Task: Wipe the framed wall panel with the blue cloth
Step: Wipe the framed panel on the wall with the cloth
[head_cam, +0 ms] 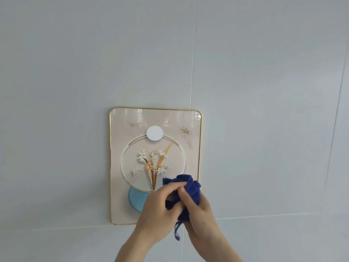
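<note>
Both hands bunch the blue cloth [190, 190] before the lower right corner of the framed wall panel [132, 120], which hangs on the grey tiled wall [264, 91]. The left hand [158, 212] and right hand [200, 218] each grip it closed. No writing is legible on the panel.

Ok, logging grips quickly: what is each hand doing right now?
Left hand: closed on the blue cloth.
Right hand: closed on the same cloth.
</note>
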